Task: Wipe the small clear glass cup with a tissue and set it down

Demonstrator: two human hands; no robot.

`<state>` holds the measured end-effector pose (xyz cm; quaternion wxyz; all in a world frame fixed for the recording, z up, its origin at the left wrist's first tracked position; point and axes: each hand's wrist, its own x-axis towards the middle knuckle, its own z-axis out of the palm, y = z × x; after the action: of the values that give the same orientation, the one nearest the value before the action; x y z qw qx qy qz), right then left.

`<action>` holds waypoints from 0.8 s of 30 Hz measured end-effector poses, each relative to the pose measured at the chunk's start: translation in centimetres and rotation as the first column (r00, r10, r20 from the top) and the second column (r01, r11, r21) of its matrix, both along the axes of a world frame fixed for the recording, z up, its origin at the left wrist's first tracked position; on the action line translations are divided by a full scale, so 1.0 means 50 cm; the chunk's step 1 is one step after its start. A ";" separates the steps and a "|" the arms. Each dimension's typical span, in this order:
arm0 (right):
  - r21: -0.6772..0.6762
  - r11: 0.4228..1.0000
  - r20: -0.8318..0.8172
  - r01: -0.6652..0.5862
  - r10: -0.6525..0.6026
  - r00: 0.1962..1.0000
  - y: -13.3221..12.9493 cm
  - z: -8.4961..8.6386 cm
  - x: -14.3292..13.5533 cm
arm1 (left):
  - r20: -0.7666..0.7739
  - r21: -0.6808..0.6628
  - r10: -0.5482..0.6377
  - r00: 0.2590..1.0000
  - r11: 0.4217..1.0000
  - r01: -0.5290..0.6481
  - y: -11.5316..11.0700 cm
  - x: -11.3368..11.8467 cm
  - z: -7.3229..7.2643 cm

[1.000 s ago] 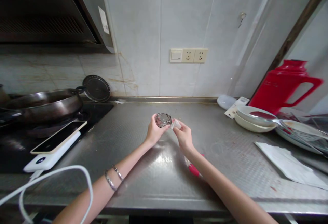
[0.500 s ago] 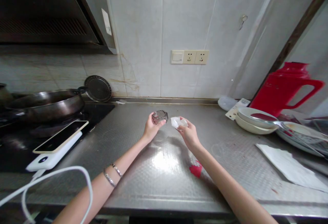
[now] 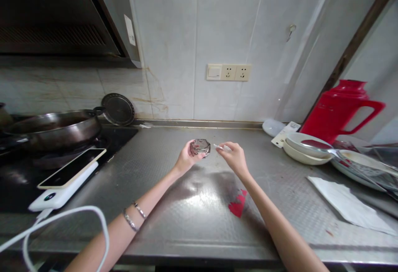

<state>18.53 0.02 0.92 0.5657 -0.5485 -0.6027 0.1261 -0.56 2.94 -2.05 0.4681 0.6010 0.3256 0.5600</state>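
1. Near the middle of the steel counter (image 3: 149, 226), a small glass cup (image 3: 202, 146) is held; whether it touches the counter, I cannot tell.
2. Left hand (image 3: 187, 156) is closed around the left side of this cup.
3. Right hand (image 3: 235, 159) pinches a small white piece (image 3: 226, 149), perhaps paper, also over the counter's middle. The two hands are apart, with a narrow gap.
4. Toward the counter's front edge lies a red-patterned thing (image 3: 238, 205), beside the right forearm.
5. On the counter's right part are a red flask (image 3: 336, 116), bowls (image 3: 304, 154) and a white sheet (image 3: 348, 205).
6. At the counter's left, a pan (image 3: 71, 133) sits on the black stove (image 3: 15, 193); a phone (image 3: 73, 168) lies upon a white charger (image 3: 60, 199).
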 end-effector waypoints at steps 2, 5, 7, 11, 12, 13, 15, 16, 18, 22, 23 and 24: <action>0.068 0.997 0.073 0.043 -0.048 0.996 0.001 0.003 0.008 | 0.002 0.000 -0.019 1.000 1.000 0.019 -0.003 0.001 0.002; -0.008 0.999 0.106 0.035 -0.034 0.994 0.005 0.001 0.016 | 0.016 -0.002 -0.037 0.999 0.999 0.037 -0.006 0.001 0.004; -0.075 0.997 0.120 0.012 -0.003 0.993 0.008 -0.003 0.017 | 0.020 -0.008 -0.039 0.999 0.999 0.039 -0.007 0.002 0.006; -0.106 0.994 0.186 0.039 -0.019 0.982 0.013 -0.010 0.018 | 0.039 -0.019 -0.043 0.998 0.999 0.044 -0.010 0.003 0.009; -0.091 0.994 0.213 0.051 -0.031 0.977 0.014 -0.012 0.019 | 0.046 -0.016 -0.046 0.998 0.999 0.046 -0.011 0.003 0.010; -0.064 0.996 0.247 0.064 -0.046 0.968 0.014 -0.013 0.020 | 0.053 -0.015 -0.049 0.997 0.999 0.049 -0.012 0.004 0.011; -0.001 0.996 0.301 0.084 -0.080 0.950 0.014 -0.014 0.023 | 0.062 -0.023 -0.056 0.997 0.998 0.058 -0.014 0.005 0.013; -0.001 0.997 0.304 0.079 -0.075 0.950 0.015 -0.014 0.025 | 0.066 -0.030 -0.060 0.996 0.998 0.062 -0.015 0.006 0.014; -0.076 0.997 0.234 0.021 -0.002 0.972 0.015 -0.011 0.030 | 0.080 -0.045 -0.069 0.994 0.996 0.073 -0.017 0.007 0.016; -0.159 0.978 -0.028 -0.137 0.134 0.991 0.021 -0.011 0.028 | 0.108 -0.050 -0.105 0.989 0.993 0.111 -0.025 0.008 0.023; -0.141 0.977 -0.098 -0.161 0.148 0.984 0.023 -0.013 0.025 | 0.109 -0.052 -0.117 0.987 0.991 0.123 -0.028 0.008 0.024; -0.120 0.975 -0.173 -0.184 0.162 0.971 0.024 -0.015 0.021 | 0.109 -0.053 -0.127 0.986 0.990 0.134 -0.031 0.008 0.026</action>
<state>19.57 1.23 0.16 0.5612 -0.5187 -0.5902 0.2600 -0.18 1.38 -0.75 0.5383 0.5762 0.2772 0.5490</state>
